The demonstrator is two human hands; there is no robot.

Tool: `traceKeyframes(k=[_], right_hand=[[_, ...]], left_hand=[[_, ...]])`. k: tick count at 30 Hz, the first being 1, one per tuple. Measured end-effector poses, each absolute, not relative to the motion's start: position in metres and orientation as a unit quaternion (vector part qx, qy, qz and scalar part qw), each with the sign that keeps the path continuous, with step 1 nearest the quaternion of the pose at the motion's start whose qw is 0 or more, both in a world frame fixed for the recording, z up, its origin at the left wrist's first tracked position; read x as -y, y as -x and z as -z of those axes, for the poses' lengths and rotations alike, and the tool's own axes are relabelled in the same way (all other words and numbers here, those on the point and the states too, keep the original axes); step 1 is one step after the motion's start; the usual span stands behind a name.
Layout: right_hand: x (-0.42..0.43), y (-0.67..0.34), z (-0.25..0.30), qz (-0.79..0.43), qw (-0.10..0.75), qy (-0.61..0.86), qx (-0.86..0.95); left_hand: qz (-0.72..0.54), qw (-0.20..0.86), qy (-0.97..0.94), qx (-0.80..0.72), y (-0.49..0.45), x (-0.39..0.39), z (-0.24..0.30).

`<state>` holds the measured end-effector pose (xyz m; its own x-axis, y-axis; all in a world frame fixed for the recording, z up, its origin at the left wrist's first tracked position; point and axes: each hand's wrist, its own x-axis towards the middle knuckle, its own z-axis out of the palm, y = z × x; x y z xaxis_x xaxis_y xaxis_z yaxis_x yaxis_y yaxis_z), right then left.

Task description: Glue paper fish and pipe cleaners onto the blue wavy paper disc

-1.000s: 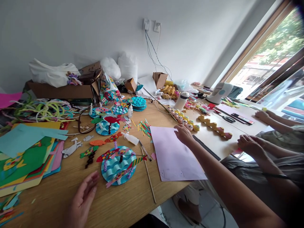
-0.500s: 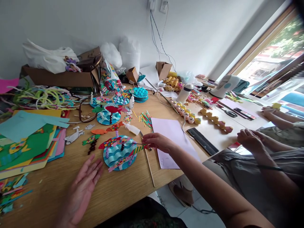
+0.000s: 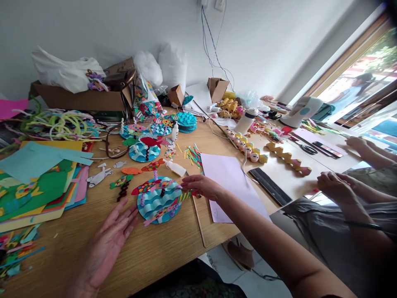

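Observation:
A round blue paper wave disc with colourful paper fish (image 3: 159,201) lies on the wooden table (image 3: 161,252) in front of me. My left hand (image 3: 107,242) rests flat on the table just left of the disc, fingers stretched out, holding nothing. My right hand (image 3: 201,186) reaches in from the right and pinches the striped fish at the disc's right edge. A thin wooden stick (image 3: 197,219) lies right below that hand. A pale pink sheet (image 3: 229,182) lies under my right forearm.
Stacked coloured paper (image 3: 37,186) lies at left, pipe cleaners (image 3: 58,124) and a cardboard box (image 3: 80,99) behind. More fish discs (image 3: 144,151), a small glue bottle (image 3: 175,167) and paper strips (image 3: 194,156) sit mid-table. Other people's hands (image 3: 333,184) work at right, near a black ruler (image 3: 269,186).
My right hand left the pink sheet, came left to the blue disc and took hold of the striped fish. My left hand slid forward and flattened beside the disc.

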<state>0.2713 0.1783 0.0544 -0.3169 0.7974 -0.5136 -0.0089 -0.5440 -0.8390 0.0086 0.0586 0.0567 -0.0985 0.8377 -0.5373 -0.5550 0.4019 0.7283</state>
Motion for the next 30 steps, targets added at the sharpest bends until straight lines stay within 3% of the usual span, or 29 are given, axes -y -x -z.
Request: traceKeyframes(k=[30], right_hand=[[-0.169,-0.267,-0.049,-0.705,0.298,0.5,0.406]], left_hand=[[-0.518,0.663,-0.153,-0.519,-0.005,-0.061,-0.058]])
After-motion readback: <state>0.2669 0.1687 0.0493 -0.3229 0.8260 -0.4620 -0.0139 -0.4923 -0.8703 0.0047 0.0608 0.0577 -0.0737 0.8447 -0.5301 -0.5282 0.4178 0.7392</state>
